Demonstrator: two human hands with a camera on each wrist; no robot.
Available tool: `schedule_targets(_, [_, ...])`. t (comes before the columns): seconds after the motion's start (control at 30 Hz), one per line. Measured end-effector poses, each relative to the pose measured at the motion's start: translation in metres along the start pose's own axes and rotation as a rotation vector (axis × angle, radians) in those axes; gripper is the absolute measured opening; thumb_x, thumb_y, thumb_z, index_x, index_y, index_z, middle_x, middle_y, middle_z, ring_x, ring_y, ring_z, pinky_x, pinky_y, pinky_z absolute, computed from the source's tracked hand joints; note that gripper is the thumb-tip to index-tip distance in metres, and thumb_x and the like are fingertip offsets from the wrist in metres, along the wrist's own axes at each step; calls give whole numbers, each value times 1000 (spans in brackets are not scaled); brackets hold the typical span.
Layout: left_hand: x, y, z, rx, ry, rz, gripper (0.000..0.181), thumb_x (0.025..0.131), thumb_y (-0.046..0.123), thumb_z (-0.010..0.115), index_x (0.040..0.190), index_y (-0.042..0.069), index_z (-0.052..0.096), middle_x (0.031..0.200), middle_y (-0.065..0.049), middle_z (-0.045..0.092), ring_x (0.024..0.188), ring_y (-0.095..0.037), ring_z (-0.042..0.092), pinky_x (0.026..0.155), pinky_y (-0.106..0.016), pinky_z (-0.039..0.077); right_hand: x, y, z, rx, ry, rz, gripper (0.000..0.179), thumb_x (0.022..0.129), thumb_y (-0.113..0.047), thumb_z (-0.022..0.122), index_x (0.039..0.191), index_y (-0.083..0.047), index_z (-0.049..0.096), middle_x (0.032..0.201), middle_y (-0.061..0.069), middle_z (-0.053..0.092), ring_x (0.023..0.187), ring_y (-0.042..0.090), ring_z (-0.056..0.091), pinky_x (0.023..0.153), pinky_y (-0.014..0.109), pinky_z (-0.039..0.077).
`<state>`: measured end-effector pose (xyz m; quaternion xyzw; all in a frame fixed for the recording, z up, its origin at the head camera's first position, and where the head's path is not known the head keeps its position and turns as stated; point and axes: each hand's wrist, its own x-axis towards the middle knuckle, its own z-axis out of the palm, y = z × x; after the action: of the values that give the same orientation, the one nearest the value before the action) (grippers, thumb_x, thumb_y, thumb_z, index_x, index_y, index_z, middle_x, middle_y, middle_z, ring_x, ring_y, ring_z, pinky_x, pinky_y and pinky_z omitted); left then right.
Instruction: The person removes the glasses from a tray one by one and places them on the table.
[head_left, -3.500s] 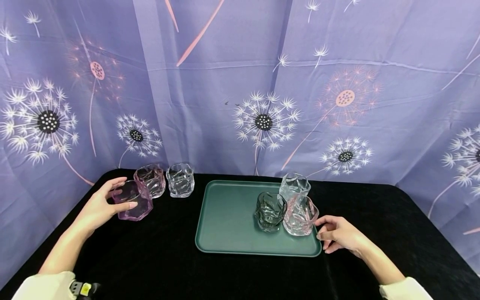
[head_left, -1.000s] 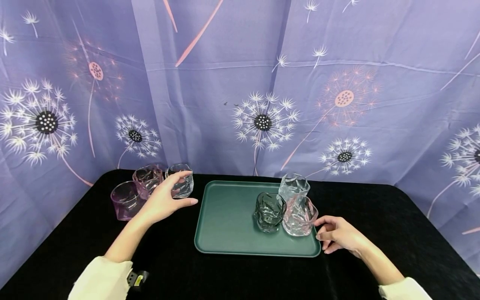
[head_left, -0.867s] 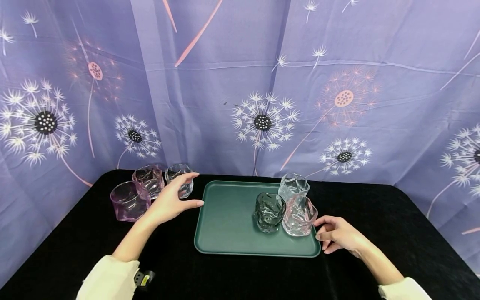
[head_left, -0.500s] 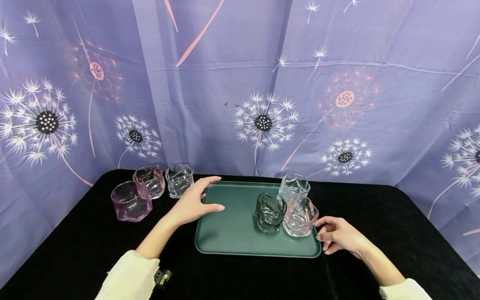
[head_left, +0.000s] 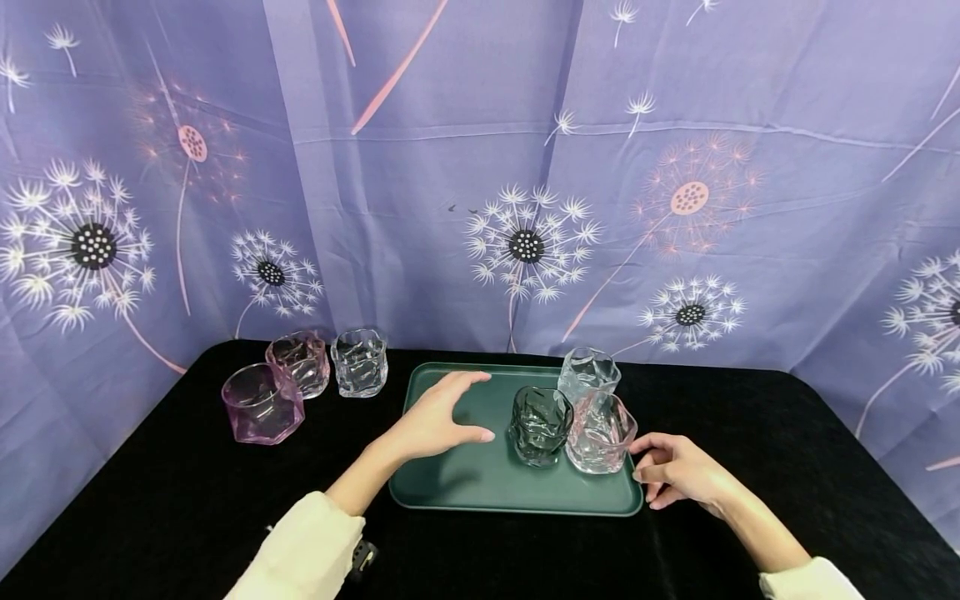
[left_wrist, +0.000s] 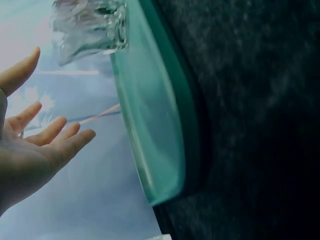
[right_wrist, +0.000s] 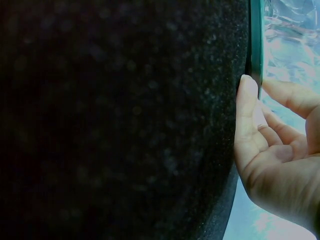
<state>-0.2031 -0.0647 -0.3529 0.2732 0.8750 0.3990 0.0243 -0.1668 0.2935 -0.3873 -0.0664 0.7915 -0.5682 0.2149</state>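
Observation:
My left hand (head_left: 431, 421) is over the left part of the green tray (head_left: 480, 487), thumb and fingers spread with nothing between them. Its fingertips point at a grey-black glass (head_left: 540, 425) standing on the tray, a short gap away. Right of that glass is a pale pink glass (head_left: 602, 437), and behind it a clear glass (head_left: 588, 371), both on the tray. My right hand (head_left: 678, 471) holds the tray's right edge near the front corner. In the right wrist view the tray's rim (right_wrist: 256, 40) runs between its fingertips.
Off the tray to the left, a purple glass (head_left: 262, 408), a pink glass (head_left: 303, 367) and a clear glass (head_left: 360, 367) stand on the black cloth (head_left: 315, 467). A lilac curtain (head_left: 435, 208) with dandelion prints hangs behind the table.
My left hand let go of the purple glass at the far left, then moved right past the clear glass to over the tray. The right hand stayed at the tray's edge.

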Motion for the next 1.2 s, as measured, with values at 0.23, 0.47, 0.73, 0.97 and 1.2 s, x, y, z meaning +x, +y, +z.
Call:
schedule_targets(0.23, [7,6,19,-17,-52,7,77,78,30,73,141,16,32,143,-9,30,128,-29,33,99,-49,33,-1,0,0,1,3,6,42,81,-2,63,114,14,42,75,6,60,58,17,58,53,37,53])
schedule_targets(0.47, [14,13,32,-7,-88,15,78,79,33,71,143,19,28,144,-6,28,130,-26,30,100,-47,32,-1,0,0,-8,7,-1,40,81,-1,62,113,15,43,74,6,59,58,18,58,53,38,53])
schedule_targets(0.73, [27,22,42,4,-105,47,79,79,31,72,143,19,28,144,-6,29,130,-23,30,101,-45,31,0,1,0,-12,10,-1,41,81,-2,63,113,14,43,74,6,59,57,18,58,53,39,53])
schedule_targets(0.97, [36,25,49,12,-111,47,79,78,32,72,143,20,28,144,-8,29,129,-24,31,100,-45,33,0,1,-1,-14,7,-6,40,81,-2,63,113,14,44,74,7,60,57,18,58,53,38,53])
schedule_targets(1.2, [38,25,48,11,-96,26,75,79,24,73,141,17,32,142,-7,33,127,-26,35,98,-45,34,0,1,-1,-13,6,-4,40,81,-2,63,113,14,44,74,7,60,57,18,58,53,39,53])
